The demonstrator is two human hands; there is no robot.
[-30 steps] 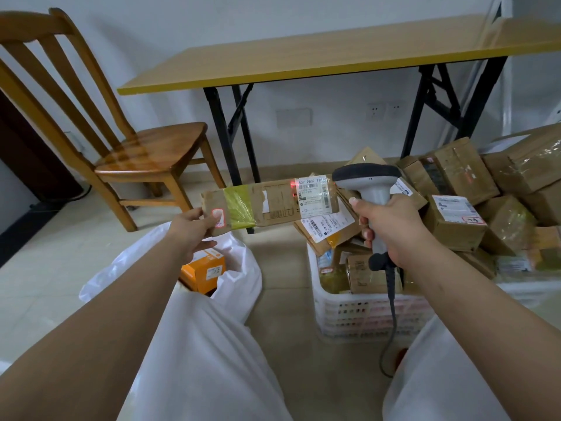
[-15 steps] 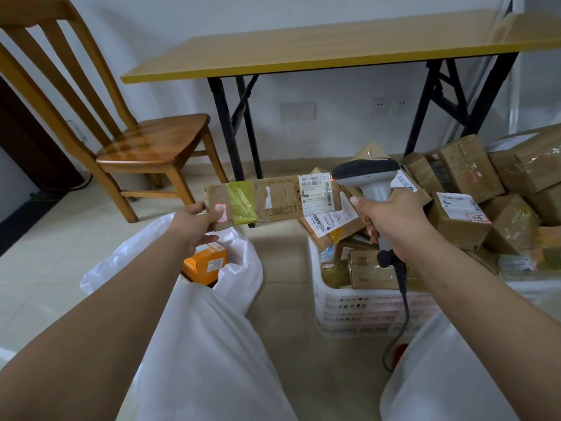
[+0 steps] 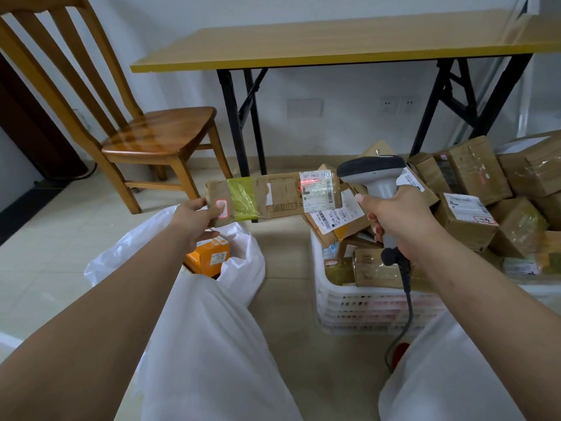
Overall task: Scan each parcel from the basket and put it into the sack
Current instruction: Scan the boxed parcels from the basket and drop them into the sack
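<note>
My left hand (image 3: 194,221) grips the left end of a long flat cardboard parcel (image 3: 273,196) with yellow-green tape, held level above the floor. A red scan line falls on its white label (image 3: 317,191). My right hand (image 3: 397,217) grips the handle of a grey barcode scanner (image 3: 375,174), whose head points at the label from the right. Below the parcel's left end lies the white sack (image 3: 243,262), open, with an orange box (image 3: 209,258) inside. The white plastic basket (image 3: 364,308) stands at the right, filled with several cardboard parcels.
More cardboard boxes (image 3: 473,189) are piled at the right behind the basket. A wooden chair (image 3: 145,138) stands at the left and a folding table (image 3: 334,47) at the back wall. The scanner's cable (image 3: 406,305) hangs in front of the basket. My white-clad knees fill the foreground.
The red scan light went off the label and is back on it now. Parcel and scanner have stayed close together, with only a slight shift of the view.
</note>
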